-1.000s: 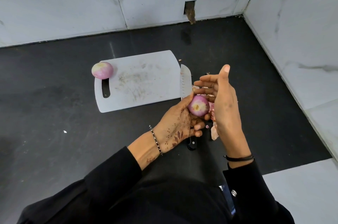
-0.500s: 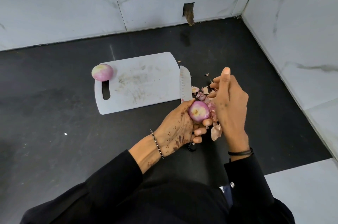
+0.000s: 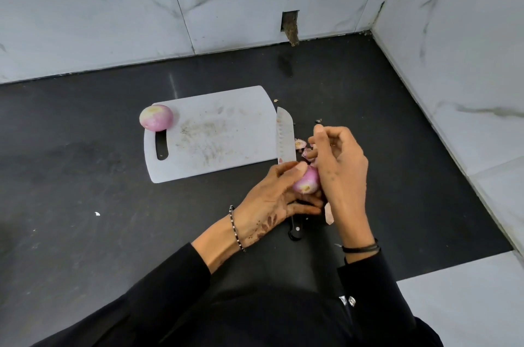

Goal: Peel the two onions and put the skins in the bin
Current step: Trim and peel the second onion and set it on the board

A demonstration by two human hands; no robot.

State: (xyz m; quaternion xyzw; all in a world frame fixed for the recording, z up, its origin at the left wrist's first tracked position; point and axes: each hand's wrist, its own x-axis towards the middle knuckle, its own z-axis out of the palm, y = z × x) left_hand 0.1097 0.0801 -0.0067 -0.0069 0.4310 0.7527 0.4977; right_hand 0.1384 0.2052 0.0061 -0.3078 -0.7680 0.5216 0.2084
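My left hand (image 3: 272, 199) cups a pink peeled onion (image 3: 307, 182) just right of the cutting board's near corner. My right hand (image 3: 340, 165) is against that onion's right side, fingers curled with the fingertips pinched together above it; whether a bit of skin is between them I cannot tell. A second peeled onion (image 3: 156, 117) rests on the far left corner of the white cutting board (image 3: 215, 134). Loose pink skins (image 3: 300, 144) lie on the black counter behind my hands, and one piece (image 3: 329, 214) lies under my right wrist. No bin is in view.
A knife (image 3: 284, 136) lies along the board's right edge, its black handle (image 3: 295, 229) under my left hand. White marble walls close the counter at the back and right. A white counter section (image 3: 467, 304) is at the near right.
My right hand's fingers went from stretched out flat over the onion to curled and pinched. My left hand turned the onion so its cut end faces nearer to me.
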